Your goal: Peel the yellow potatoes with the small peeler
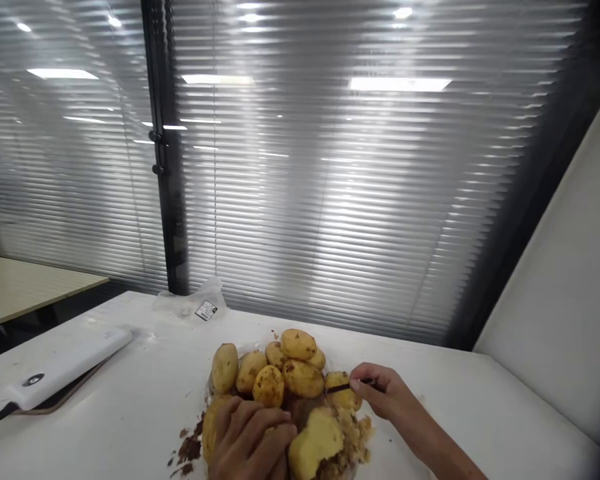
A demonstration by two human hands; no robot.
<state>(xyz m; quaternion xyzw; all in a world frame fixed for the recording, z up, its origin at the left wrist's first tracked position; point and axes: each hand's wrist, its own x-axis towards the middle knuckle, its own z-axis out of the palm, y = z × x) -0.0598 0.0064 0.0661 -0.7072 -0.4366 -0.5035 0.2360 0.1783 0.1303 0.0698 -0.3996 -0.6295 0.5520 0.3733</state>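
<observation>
A pile of unpeeled potatoes (303,378) sits on the white table. My left hand (255,437) lies over the near side of the pile, fingers bent and close together; what is under them is hidden. Just right of its fingertips is a partly peeled potato (316,441), its pale yellow flesh showing. My right hand (377,389) pinches a thin dark tool (347,387) that points left, across a potato at the pile's right edge. Peelings (355,437) are heaped beside the peeled potato.
Dark crumbs (190,447) lie left of the pile. A clear plastic bag (193,303) with a label rests at the back edge. A white corded device (73,367) is at the left. Blinds (300,200) stand behind the table (145,400).
</observation>
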